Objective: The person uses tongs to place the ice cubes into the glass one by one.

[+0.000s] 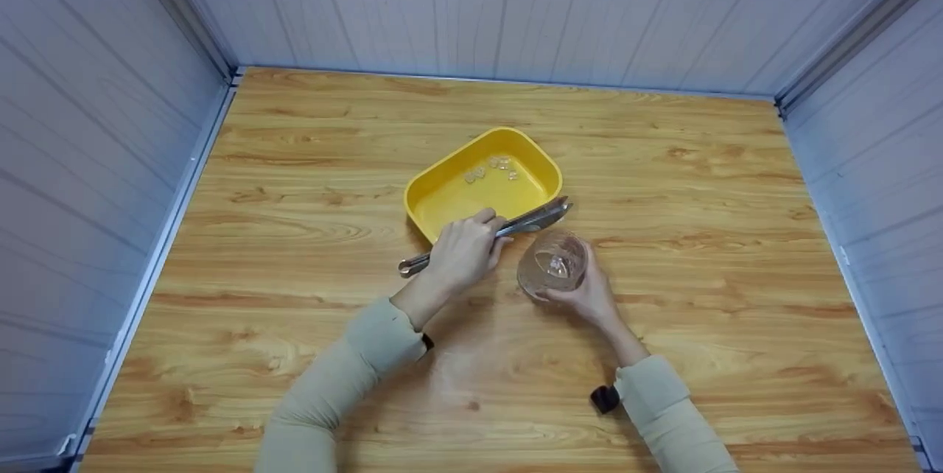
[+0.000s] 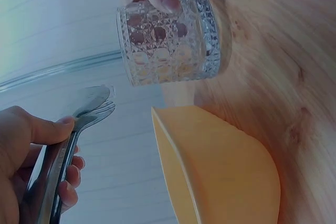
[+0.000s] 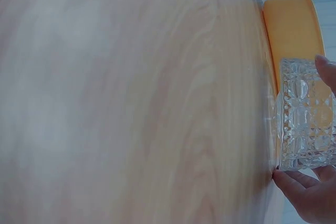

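Note:
My left hand (image 1: 463, 252) grips metal tongs (image 1: 527, 221), their head above the near right rim of the yellow tray (image 1: 541, 163). In the left wrist view, a small clear piece (image 2: 111, 92) shows at the tips of the tongs (image 2: 94, 106). My right hand (image 1: 593, 296) holds a clear, cut-pattern glass (image 1: 532, 278) around its side, just right of the tray. Something clear, like a cube (image 1: 558, 264), shows inside the glass. Several small clear cubes (image 1: 503, 163) lie on the tray's floor.
The wood-patterned table (image 1: 700, 237) is bounded by a pale panel wall (image 1: 471, 9) at the back and by walls on the left (image 1: 96, 127) and right (image 1: 877, 163). A dark band (image 1: 605, 399) sits by the right sleeve.

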Demonstrator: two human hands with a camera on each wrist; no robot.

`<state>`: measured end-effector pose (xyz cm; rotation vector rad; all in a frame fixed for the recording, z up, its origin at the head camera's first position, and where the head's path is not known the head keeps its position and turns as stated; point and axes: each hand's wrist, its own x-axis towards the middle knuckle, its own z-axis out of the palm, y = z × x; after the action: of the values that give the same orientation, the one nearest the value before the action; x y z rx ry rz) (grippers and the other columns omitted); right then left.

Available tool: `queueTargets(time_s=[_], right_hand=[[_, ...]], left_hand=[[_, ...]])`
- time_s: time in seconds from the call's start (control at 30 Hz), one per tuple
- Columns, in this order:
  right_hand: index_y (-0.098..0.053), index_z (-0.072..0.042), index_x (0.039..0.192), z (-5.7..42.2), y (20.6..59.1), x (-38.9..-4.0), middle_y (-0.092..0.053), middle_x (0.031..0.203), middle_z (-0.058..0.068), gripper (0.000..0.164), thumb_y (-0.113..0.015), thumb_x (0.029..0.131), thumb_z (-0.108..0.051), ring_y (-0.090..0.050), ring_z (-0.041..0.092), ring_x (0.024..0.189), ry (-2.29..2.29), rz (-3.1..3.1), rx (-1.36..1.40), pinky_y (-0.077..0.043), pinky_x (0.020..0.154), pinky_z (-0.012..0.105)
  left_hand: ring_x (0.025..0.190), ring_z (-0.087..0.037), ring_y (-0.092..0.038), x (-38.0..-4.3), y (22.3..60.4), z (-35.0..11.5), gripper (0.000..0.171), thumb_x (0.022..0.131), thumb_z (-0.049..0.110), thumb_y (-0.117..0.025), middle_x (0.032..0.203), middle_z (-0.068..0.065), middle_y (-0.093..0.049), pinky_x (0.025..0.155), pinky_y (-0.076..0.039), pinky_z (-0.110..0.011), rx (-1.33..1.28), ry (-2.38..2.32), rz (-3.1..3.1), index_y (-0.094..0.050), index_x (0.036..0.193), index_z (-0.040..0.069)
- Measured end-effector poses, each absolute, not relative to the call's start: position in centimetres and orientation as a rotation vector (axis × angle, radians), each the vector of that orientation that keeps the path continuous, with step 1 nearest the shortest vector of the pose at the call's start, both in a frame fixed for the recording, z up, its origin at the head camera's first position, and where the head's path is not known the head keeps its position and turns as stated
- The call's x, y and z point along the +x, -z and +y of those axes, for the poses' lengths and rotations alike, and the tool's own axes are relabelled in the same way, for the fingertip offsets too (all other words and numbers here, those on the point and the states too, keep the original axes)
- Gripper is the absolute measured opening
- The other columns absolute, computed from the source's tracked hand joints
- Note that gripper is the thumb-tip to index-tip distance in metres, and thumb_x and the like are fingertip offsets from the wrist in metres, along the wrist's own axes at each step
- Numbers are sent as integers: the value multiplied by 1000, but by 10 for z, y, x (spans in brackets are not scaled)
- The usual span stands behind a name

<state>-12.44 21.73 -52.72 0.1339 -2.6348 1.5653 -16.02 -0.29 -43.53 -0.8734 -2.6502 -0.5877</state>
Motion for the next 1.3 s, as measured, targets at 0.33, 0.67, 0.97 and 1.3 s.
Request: queueTargets(time_s=[0.33, 0.67, 0.97, 1.3], right_hand=[[-30, -3, 132, 223, 539, -128, -44, 128, 15, 97, -85, 52, -17, -40, 24, 117, -1576, -2650, 115, -26, 99, 34], [-32, 4, 129, 210, 507, -118, -43, 124, 23, 91, -82, 54, -2, -40, 36, 115, -1655, -2592, 141, -27, 98, 40], [-33, 2, 128, 210, 506, -117, -45, 123, 21, 90, -83, 54, -4, -41, 35, 115, -1635, -2613, 120, -28, 97, 41], [-33, 2, 129, 210, 506, -117, -46, 123, 22, 91, -83, 53, -3, -41, 35, 114, -1615, -2603, 133, -28, 98, 40]], left_hand=[[58, -19, -56, -151, 437, -1, 12, 80, 17, -62, 74, -2, -54, 48, -44, -32, -935, 546, -2652, -64, 84, 6], [57, -21, -55, -146, 438, 0, 13, 80, 18, -62, 74, -1, -53, 45, -42, -31, -958, 524, -2698, -64, 85, 7], [57, -20, -56, -144, 441, 0, 20, 80, 23, -62, 74, -2, -52, 46, -42, -31, -953, 493, -2702, -64, 90, 6], [57, -19, -54, -145, 440, -1, 22, 79, 24, -62, 75, -2, -51, 47, -42, -33, -930, 525, -2711, -63, 90, 6]])
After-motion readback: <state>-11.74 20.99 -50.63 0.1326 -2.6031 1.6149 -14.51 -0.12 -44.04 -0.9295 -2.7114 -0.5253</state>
